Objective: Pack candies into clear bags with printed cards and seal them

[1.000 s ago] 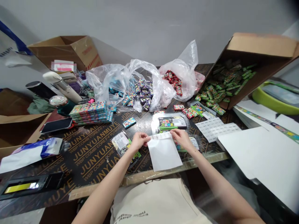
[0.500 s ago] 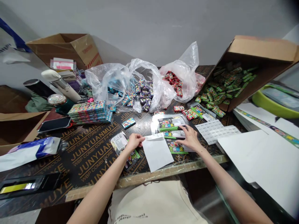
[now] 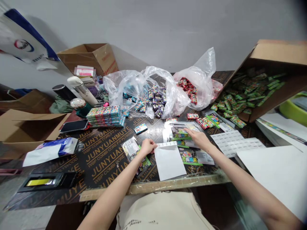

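Observation:
My left hand [image 3: 148, 147] is closed in a pinch on the upper left corner of a white sheet [image 3: 170, 163] with a printed strip along its top. Under that wrist lies a printed plastic pouch [image 3: 131, 147], partly covered by my forearm. My right hand [image 3: 198, 138] reaches over a group of overlapping printed pouches, its fingers stretched out onto the top pouch [image 3: 183, 127]. Its thumb is hard to make out. Below that hand, another pouch [image 3: 189, 156] with colourful lettering lies flat beside the white sheet.
Plastic bags hold small blue, purple and red packets [image 3: 187, 86] at the back. A tipped carton [image 3: 271, 52] of green packets stands right, near label sheets [image 3: 225, 140]. Stacked boxes [image 3: 104, 115], a phone [image 3: 74, 126] and bottles [image 3: 82, 91] are left. Tape covers the table's front edge [image 3: 153, 187].
The view has swung left, so everything sits further right. My right hand has moved from above the lower pouches onto the top one. My left hand still holds the white sheet.

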Motion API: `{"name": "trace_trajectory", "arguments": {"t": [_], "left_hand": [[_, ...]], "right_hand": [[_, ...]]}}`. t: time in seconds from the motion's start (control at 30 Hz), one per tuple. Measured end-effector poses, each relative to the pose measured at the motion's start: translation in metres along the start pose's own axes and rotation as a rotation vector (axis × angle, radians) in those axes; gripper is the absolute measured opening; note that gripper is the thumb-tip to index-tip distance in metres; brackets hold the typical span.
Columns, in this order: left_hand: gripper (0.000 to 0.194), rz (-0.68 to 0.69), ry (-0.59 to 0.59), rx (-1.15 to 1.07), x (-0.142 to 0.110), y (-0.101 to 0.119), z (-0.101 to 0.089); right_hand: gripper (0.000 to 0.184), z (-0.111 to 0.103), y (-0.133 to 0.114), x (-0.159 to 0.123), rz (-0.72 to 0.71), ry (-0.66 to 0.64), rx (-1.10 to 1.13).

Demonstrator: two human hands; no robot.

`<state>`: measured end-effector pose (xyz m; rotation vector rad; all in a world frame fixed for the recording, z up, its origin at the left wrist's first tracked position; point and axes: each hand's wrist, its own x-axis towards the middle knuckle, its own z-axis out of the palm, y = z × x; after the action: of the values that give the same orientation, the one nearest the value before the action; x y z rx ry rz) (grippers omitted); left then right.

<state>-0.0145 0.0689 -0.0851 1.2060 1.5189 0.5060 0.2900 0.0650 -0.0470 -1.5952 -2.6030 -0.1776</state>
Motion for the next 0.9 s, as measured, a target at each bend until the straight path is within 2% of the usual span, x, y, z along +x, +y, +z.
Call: {"name": "trace_trajectory", "arguments": {"t": [0.07, 0.13, 0.23, 0.3, 0.37, 0.5, 0.63, 0.7, 0.9], "left_hand": [[0.013, -0.013, -0.004, -0.044, 0.001, 0.002, 0.006], [0.014, -0.019, -0.018, -0.092, 0.003, 0.004, 0.013], [0.013, -0.021, -0.040, -0.155, 0.005, 0.008, 0.022], [0.012, -0.015, -0.057, -0.195, 0.005, 0.010, 0.023], [0.011, -0.002, -0.084, -0.239, 0.003, 0.011, 0.022], [0.010, 0.021, -0.135, -0.327, -0.002, 0.011, 0.016], [0.013, 0.031, -0.166, -0.386, -0.005, 0.009, 0.015], [0.015, 0.027, -0.187, -0.408, -0.005, 0.007, 0.014], [0.018, 0.012, -0.239, -0.443, -0.003, 0.005, 0.012]], "right_hand": [[0.065, -0.014, -0.016, -0.015, 0.044, 0.120, -0.007], [0.068, -0.020, -0.035, -0.032, 0.022, 0.151, -0.008], [0.068, -0.013, -0.058, -0.057, -0.069, -0.020, 0.024], [0.065, -0.007, -0.066, -0.063, -0.067, -0.128, 0.081], [0.056, -0.004, -0.071, -0.055, -0.004, -0.118, 0.167], [0.037, -0.001, -0.094, -0.003, 0.117, 0.103, 0.444], [0.024, 0.019, -0.124, 0.041, 0.194, 0.137, 0.662], [0.017, 0.029, -0.133, 0.046, 0.225, 0.156, 0.725], [0.021, 0.037, -0.136, 0.032, 0.297, 0.262, 0.821]]}}
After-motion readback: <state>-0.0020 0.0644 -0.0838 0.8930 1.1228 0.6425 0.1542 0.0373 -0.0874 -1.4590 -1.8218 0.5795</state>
